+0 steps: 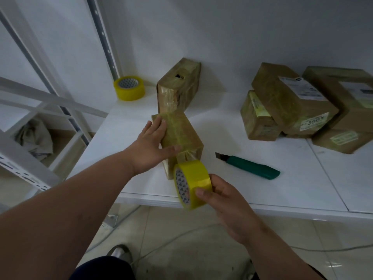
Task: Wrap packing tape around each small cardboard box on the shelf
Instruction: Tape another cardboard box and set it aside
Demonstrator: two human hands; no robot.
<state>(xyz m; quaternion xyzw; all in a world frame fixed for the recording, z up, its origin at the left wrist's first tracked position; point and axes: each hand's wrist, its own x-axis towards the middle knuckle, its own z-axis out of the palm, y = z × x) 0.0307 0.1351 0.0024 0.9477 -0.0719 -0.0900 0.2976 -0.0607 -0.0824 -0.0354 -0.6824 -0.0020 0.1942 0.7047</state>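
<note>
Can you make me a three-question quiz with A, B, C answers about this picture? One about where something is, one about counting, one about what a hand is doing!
1. Where is the knife?
A. on the shelf, right of the held box
B. on the floor
C. on top of a box

2. How many yellow tape rolls are there?
A. one
B. two
C. four

3. What is the right hand doing?
A. pointing at the wall
B. holding the knife
C. gripping a tape roll

Answers:
1. A, it lies flat on the white shelf beside that box.
2. B, one is in the hand and a spare roll sits at the back.
3. C, its fingers curl round the roll while the left hand steadies the box.
</note>
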